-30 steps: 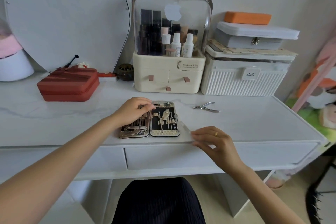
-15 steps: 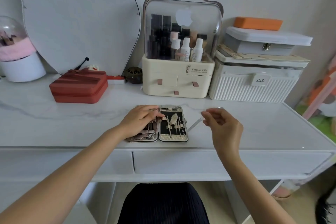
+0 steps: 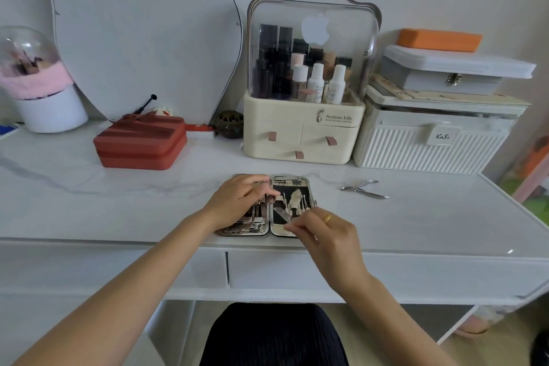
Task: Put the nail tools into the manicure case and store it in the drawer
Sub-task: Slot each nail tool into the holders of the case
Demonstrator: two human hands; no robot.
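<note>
One white surface (image 3: 89, 205), with one closed drawer (image 3: 371, 273) under its front edge, below our right hand. Behind our hands we count one curved mirror (image 3: 142, 33), one cream cosmetics organiser (image 3: 303, 134) with a clear hood, and two stacked storage boxes (image 3: 430, 140) to the right of it, topped by one orange block (image 3: 439, 39). Beyond our left hand: one red zip case (image 3: 141, 142) and one domed ornament (image 3: 32, 80) in a white pot.

One manicure case (image 3: 292, 184), lying open flat in two halves at the front edge of the surface, directly under both hands. Our left hand (image 3: 237, 202) rests on the left half, fingers curved down onto the tools there. Our right hand (image 3: 323, 232) pinches one slim metal tool (image 3: 282, 214) between thumb and fingertips, its tip over the right half. How many tools sit in the case we cannot tell exactly.

One nail nipper (image 3: 364, 189) lies loose on the surface, well right of our right hand.
</note>
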